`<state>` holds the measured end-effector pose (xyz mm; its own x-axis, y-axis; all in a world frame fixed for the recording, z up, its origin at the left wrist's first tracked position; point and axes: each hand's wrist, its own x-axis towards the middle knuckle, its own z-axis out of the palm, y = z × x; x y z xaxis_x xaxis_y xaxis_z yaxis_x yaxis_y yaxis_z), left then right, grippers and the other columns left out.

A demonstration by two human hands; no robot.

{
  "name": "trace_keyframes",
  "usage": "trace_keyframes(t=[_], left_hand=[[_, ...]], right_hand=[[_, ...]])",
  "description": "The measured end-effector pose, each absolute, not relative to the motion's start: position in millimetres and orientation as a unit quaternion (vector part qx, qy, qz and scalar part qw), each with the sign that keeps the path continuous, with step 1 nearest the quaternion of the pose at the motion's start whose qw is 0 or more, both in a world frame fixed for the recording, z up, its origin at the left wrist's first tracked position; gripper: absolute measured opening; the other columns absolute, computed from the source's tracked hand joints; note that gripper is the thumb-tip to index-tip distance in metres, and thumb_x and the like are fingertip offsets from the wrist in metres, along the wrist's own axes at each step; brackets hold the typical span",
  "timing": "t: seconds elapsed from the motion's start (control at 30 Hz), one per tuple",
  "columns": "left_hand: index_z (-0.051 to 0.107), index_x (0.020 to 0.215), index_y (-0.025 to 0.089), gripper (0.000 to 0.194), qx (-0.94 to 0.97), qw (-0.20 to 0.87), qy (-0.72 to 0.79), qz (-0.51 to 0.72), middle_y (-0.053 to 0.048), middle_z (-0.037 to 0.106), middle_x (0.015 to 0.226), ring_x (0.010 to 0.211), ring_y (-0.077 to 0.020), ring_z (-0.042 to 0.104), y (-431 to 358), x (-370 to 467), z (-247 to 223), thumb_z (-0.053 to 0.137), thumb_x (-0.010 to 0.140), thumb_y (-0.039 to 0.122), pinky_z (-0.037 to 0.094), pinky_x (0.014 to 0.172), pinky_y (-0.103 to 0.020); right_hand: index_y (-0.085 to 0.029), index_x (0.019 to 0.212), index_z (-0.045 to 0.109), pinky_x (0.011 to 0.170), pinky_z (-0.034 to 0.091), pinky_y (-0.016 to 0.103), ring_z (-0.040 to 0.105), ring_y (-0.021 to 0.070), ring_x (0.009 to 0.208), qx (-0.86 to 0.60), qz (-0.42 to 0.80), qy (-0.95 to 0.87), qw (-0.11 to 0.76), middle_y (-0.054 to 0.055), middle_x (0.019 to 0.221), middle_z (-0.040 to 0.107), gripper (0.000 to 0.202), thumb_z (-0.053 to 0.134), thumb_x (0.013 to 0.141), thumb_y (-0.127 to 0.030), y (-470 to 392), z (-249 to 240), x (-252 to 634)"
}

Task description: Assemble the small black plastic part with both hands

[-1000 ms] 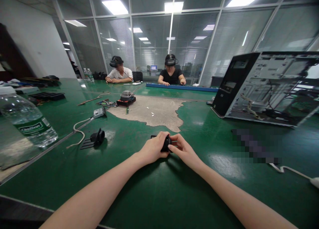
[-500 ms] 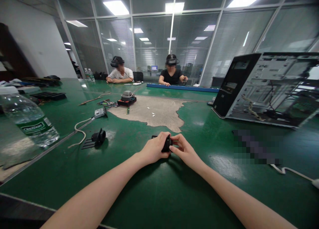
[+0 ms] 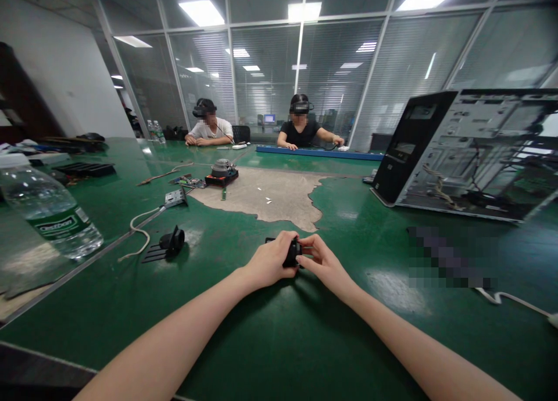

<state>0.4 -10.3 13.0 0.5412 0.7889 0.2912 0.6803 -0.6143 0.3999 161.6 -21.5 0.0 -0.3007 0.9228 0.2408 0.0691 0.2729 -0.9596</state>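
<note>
A small black part [image 3: 291, 256] sits between my two hands just above or on the green tabletop [image 3: 279, 331]; its exact kind is hidden by my fingers. My left hand [image 3: 274, 257] wraps round it from the left, with a dark end poking out beyond the knuckles. From the right, the thumb and fingertips of my right hand [image 3: 322, 258] pinch its near edge. To the left lies a black plastic piece with a round opening and long prongs [image 3: 172, 242].
An opened computer case [image 3: 436, 157] stands at the right. A water bottle [image 3: 56, 221] is at the left. Beyond my hands are a bare worn patch [image 3: 279, 194], a heatsink fan [image 3: 222, 169] and a metal box with a cable [image 3: 175, 197]. Two people [image 3: 300, 128] sit opposite.
My hands and the black part have stayed almost still. Across the table, the person in black has stretched one arm out to the right side of the view.
</note>
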Motion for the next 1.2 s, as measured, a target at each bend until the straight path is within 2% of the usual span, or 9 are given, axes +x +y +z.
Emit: trace_keyframes(t=[0.13,0.3,0.47,0.63,0.83,1.03,1.2], left_hand=[[0.029,0.116,0.024,0.06,0.866,0.124,0.427,0.229,-0.006,0.044,0.116,0.091,-0.0224,0.056,-10.9,1.2,13.5,0.06,0.065,0.025,0.045,0.075,-0.034],[0.028,0.116,0.023,0.061,0.869,0.12,0.419,0.235,-0.007,0.045,0.115,0.091,-0.0226,0.056,-10.1,1.1,12.5,0.06,0.065,0.025,0.045,0.075,-0.034],[0.028,0.116,0.024,0.061,0.87,0.117,0.422,0.228,-0.006,0.045,0.115,0.091,-0.0228,0.056,-9.8,1.1,12.4,0.06,0.064,0.024,0.045,0.074,-0.035],[0.028,0.116,0.024,0.062,0.866,0.119,0.429,0.228,-0.006,0.044,0.117,0.092,-0.0229,0.055,-9.5,1.8,11.9,0.061,0.064,0.025,0.045,0.075,-0.034],[0.027,0.117,0.023,0.063,0.869,0.118,0.421,0.232,-0.006,0.045,0.115,0.091,-0.0226,0.055,-9.2,1.2,11.4,0.061,0.064,0.025,0.045,0.076,-0.034],[0.028,0.115,0.023,0.061,0.873,0.109,0.417,0.23,-0.006,0.045,0.115,0.089,-0.0227,0.056,-9.4,1.0,11.4,0.061,0.064,0.024,0.046,0.073,-0.034],[0.028,0.115,0.023,0.059,0.873,0.105,0.416,0.232,-0.006,0.045,0.116,0.088,-0.0229,0.057,-9.4,1.2,11.4,0.059,0.065,0.026,0.046,0.072,-0.034]], right_hand=[[-0.021,0.085,0.047,0.072,0.048,0.03,0.056,0.0154,0.084,-0.382,0.464,-0.645,0.471,0.0,0.086,0.053,0.02,0.058,0.071,-0.032,-23.1,1.6,160.3],[-0.02,0.093,0.047,0.076,0.048,0.032,0.055,0.0155,0.086,-0.411,0.457,-0.642,0.459,0.004,0.098,0.052,0.027,0.057,0.072,-0.033,-20.6,1.0,159.6],[-0.021,0.089,0.046,0.074,0.049,0.031,0.054,0.016,0.089,-0.392,0.456,-0.66,0.45,0.001,0.09,0.053,0.022,0.058,0.072,-0.029,-23.6,2.9,161.3],[-0.022,0.087,0.046,0.074,0.049,0.03,0.055,0.0149,0.087,-0.39,0.448,-0.659,0.462,0.001,0.09,0.052,0.018,0.055,0.074,-0.03,-23.6,0.8,161.0],[-0.02,0.095,0.045,0.074,0.048,0.031,0.055,0.0148,0.085,-0.409,0.451,-0.654,0.45,0.003,0.094,0.052,0.025,0.055,0.074,-0.03,-19.1,-0.8,161.0],[-0.022,0.09,0.045,0.074,0.047,0.029,0.054,0.0157,0.09,-0.387,0.453,-0.667,0.448,0.001,0.09,0.052,0.021,0.057,0.073,-0.028,-23.8,2.7,162.0],[-0.022,0.091,0.045,0.073,0.047,0.029,0.055,0.0139,0.084,-0.384,0.461,-0.658,0.455,0.001,0.09,0.052,0.019,0.053,0.076,-0.03,-23.4,0.7,159.8]])
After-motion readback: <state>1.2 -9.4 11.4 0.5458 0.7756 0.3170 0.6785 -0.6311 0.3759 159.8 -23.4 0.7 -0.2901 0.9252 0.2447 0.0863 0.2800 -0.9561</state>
